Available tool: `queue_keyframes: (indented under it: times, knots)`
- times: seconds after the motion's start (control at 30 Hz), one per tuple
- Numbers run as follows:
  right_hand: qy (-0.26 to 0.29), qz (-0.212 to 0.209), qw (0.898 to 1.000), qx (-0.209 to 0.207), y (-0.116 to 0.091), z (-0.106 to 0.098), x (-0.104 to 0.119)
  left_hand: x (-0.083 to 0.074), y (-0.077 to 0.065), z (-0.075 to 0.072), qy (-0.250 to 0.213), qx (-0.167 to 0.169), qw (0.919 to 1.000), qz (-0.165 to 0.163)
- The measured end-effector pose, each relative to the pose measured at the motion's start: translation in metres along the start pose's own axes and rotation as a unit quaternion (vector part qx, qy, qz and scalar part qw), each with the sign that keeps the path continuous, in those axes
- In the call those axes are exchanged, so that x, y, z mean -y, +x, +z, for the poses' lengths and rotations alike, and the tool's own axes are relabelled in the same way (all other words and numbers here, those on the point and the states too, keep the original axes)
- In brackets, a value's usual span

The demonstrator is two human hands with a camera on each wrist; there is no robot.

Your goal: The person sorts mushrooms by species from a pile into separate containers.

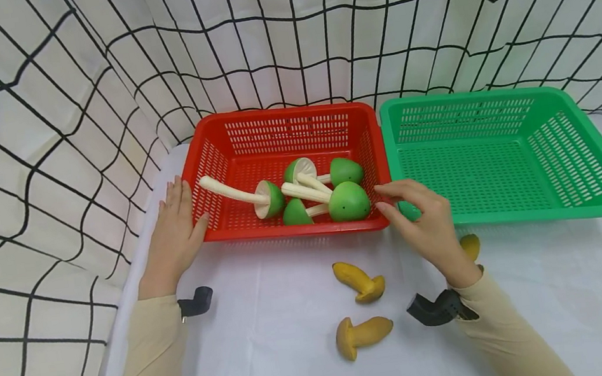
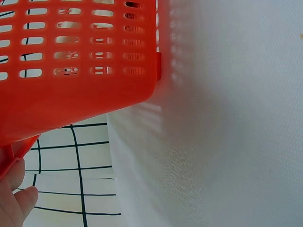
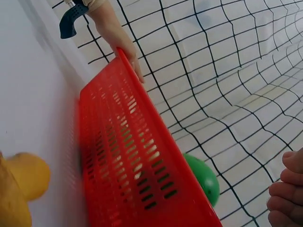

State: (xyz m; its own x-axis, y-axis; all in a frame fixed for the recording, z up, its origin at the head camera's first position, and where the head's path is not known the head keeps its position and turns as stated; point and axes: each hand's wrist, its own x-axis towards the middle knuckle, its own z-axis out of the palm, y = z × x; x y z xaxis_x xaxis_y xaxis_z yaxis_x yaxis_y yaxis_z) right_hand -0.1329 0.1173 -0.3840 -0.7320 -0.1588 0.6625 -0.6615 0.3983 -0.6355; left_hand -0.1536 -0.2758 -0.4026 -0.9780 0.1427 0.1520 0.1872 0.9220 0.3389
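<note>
My left hand (image 1: pixel 174 237) rests against the left rim of a red basket (image 1: pixel 295 230), fingers straight and thumb at its outer side. In the left wrist view, fingertips (image 2: pixel 16 175) meet the rim. Inside the basket lie several toy mushrooms with green caps (image 1: pixel 348 201) and pale stems; one long stem (image 1: pixel 232 191) leans toward the left wall. At the basket's right end hovers my right hand (image 1: pixel 423 219), thumb and forefinger apart with nothing seen between them. The right wrist view shows its fingers (image 3: pixel 284 198) clear of the red rim, near a green cap (image 3: pixel 204 179).
A green basket (image 1: pixel 519 216) stands right beside the red one. Two yellow-brown toy mushrooms (image 1: pixel 362 281) lie on the white cloth (image 1: pixel 279 358) in front; another yellow piece (image 1: pixel 469 246) is partly behind my right wrist. Black wire grid (image 1: pixel 294 18) encloses the back and left.
</note>
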Motion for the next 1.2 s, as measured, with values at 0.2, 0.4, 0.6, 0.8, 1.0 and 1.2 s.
queue_keyframes:
  times: [0.2, 0.4, 0.6, 0.8, 1.0, 1.2]
  knots:
    - [-0.026, 0.013, 0.999, -0.024, -0.01, -0.035, -0.013, -0.002, 0.001, -0.001, 0.002, 0.002, 1.0, -0.001]
    - [-0.07, 0.022, 0.996, -0.043, -0.021, -0.068, -0.026, -0.003, 0.0, -0.002, 0.002, 0.004, 1.0, -0.005]
    - [-0.143, 0.056, 0.987, -0.053, -0.035, -0.104, -0.039, -0.002, 0.001, 0.0, 0.006, 0.005, 1.0, -0.007]
    - [-0.258, 0.11, 0.956, -0.081, -0.049, -0.148, -0.057, -0.001, 0.001, 0.0, 0.0, 0.002, 1.0, -0.001]
    - [-0.362, 0.193, 0.909, -0.068, -0.068, -0.189, -0.078, -0.001, 0.0, 0.0, 0.002, -0.002, 1.0, -0.001]
    - [-0.425, 0.257, 0.868, -0.015, -0.088, -0.213, -0.107, -0.001, -0.001, -0.001, 0.004, -0.001, 1.0, -0.002]
